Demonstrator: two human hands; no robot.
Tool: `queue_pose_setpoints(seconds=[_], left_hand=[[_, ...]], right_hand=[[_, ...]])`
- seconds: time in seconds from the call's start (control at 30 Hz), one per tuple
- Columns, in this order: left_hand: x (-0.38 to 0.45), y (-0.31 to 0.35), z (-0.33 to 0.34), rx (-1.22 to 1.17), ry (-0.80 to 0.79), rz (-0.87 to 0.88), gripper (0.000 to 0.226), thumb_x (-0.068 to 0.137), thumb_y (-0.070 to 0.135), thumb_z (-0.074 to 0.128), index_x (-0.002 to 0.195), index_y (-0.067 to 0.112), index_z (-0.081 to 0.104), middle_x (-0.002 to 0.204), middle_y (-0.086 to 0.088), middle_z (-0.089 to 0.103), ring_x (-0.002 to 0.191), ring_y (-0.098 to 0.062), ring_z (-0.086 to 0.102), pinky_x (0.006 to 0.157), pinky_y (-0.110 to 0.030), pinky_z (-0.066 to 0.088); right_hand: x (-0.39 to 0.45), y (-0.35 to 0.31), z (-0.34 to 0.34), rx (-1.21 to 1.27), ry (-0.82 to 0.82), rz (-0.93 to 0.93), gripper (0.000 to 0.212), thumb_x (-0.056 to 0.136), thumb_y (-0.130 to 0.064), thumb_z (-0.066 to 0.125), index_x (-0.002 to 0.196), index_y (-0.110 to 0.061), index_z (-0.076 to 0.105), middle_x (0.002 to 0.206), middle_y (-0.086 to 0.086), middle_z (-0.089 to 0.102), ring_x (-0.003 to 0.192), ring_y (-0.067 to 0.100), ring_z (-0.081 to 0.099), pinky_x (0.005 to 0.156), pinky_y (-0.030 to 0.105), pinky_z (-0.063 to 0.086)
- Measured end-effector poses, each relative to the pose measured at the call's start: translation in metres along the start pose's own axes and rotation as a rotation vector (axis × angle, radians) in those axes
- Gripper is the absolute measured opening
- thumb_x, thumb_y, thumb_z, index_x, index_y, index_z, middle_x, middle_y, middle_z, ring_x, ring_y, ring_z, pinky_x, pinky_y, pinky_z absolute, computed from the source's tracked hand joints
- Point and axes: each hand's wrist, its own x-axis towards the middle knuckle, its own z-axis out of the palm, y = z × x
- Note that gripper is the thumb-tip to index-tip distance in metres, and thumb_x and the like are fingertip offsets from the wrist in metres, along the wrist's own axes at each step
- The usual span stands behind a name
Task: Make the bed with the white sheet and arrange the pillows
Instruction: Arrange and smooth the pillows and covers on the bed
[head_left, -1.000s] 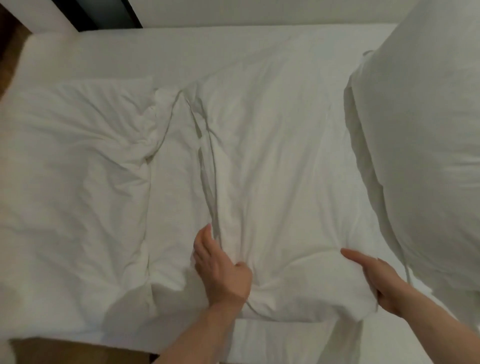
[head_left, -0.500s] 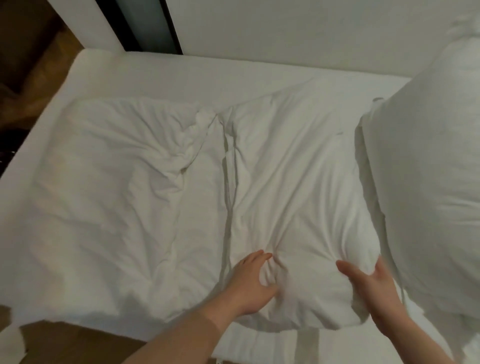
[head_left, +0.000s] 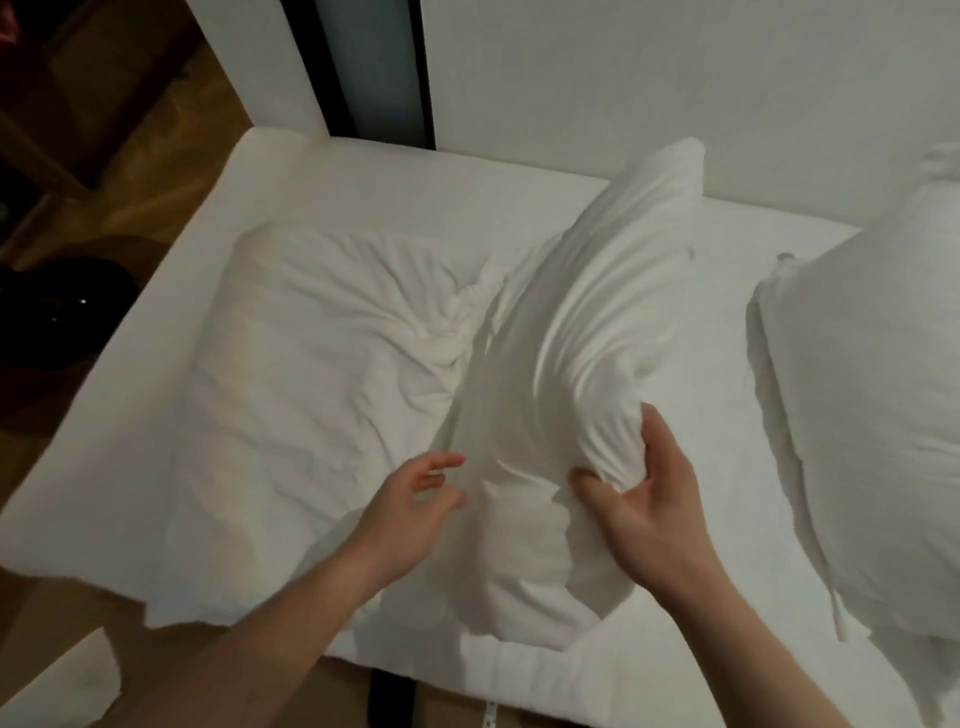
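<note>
The right hand (head_left: 641, 499) grips the middle pillow (head_left: 587, 332) and tips it up off the bed (head_left: 395, 176). The left hand (head_left: 410, 504) is open with loose fingers, just beside it. 2 more pillows lie at the sides.

Bare white mattress strip (head_left: 727, 415) between the raised crumpled white pillow (head_left: 587, 332) and big puffy white pillow (head_left: 872, 415) looks passable.
</note>
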Motion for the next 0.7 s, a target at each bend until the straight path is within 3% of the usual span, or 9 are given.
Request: queue_pose_setpoints(seconds=[0.13,0.23,0.33,0.43,0.5,0.6,0.7], left_hand=[[-0.009,0.010,-0.093,-0.224,0.103,-0.054,0.024,0.099,0.011,0.055,0.111,0.026,0.070,0.115,0.003,0.071,0.112,-0.018,0.066,0.097,-0.045,0.055],[-0.014,0.008,-0.170,-0.389,0.118,-0.071,0.026,0.104,0.025,0.047,0.111,0.021,0.071,0.113,0.002,0.075,0.107,-0.024,0.067,0.090,-0.045,0.055],[-0.008,0.000,-0.234,-0.433,0.041,-0.143,0.053,0.097,0.057,0.047,0.125,0.018,0.070,0.122,-0.011,0.071,0.113,-0.030,0.066,0.102,-0.048,0.048],[0.003,-0.011,-0.256,-0.161,0.015,-0.208,0.078,0.068,0.085,0.060,0.121,0.028,0.067,0.115,0.001,0.072,0.107,-0.021,0.068,0.094,-0.037,0.050],[0.014,-0.028,-0.253,0.125,0.106,-0.246,0.069,0.069,0.068,0.076,0.123,0.028,0.062,0.112,0.008,0.067,0.101,-0.018,0.065,0.086,-0.036,0.050],[0.037,-0.059,-0.254,0.384,0.184,-0.306,0.055,0.086,0.036,0.072,0.135,0.014,0.059,0.128,-0.009,0.066,0.112,-0.032,0.063,0.094,-0.038,0.050],[0.049,-0.077,-0.258,0.447,0.177,-0.351,0.069,0.076,0.044,0.065,0.137,0.013,0.059,0.134,-0.014,0.064,0.118,-0.034,0.062,0.100,-0.041,0.050]], right_hand=[[-0.003,-0.057,0.086,-0.068,-0.242,-0.167,0.076,0.078,-0.013,0.072,0.150,-0.019,0.049,0.146,-0.007,0.059,0.136,0.007,0.054,0.112,0.033,0.045],[-0.017,-0.084,0.158,-0.174,-0.471,-0.265,0.085,0.078,-0.019,0.073,0.156,-0.028,0.039,0.162,-0.012,0.040,0.145,0.009,0.043,0.120,0.030,0.036],[-0.032,-0.096,0.229,-0.330,-0.733,-0.305,0.088,0.078,-0.022,0.074,0.153,-0.040,0.030,0.168,-0.024,0.016,0.140,0.019,0.046,0.115,0.035,0.040],[-0.049,-0.082,0.280,-0.437,-0.883,-0.264,0.094,0.080,-0.023,0.075,0.155,-0.043,0.021,0.169,-0.025,0.006,0.131,0.031,0.051,0.104,0.047,0.048],[-0.060,-0.067,0.295,-0.441,-0.967,-0.217,0.092,0.081,-0.025,0.074,0.155,-0.042,0.023,0.169,-0.023,0.003,0.134,0.035,0.050,0.105,0.048,0.048],[-0.075,-0.046,0.294,-0.369,-1.047,-0.105,0.073,0.085,-0.024,0.073,0.150,-0.040,0.043,0.168,-0.025,0.012,0.126,0.024,0.060,0.103,0.039,0.051],[-0.083,-0.020,0.269,-0.335,-0.923,0.031,0.060,0.086,-0.031,0.070,0.141,-0.044,0.051,0.162,-0.030,0.026,0.103,0.008,0.068,0.092,0.028,0.055]])
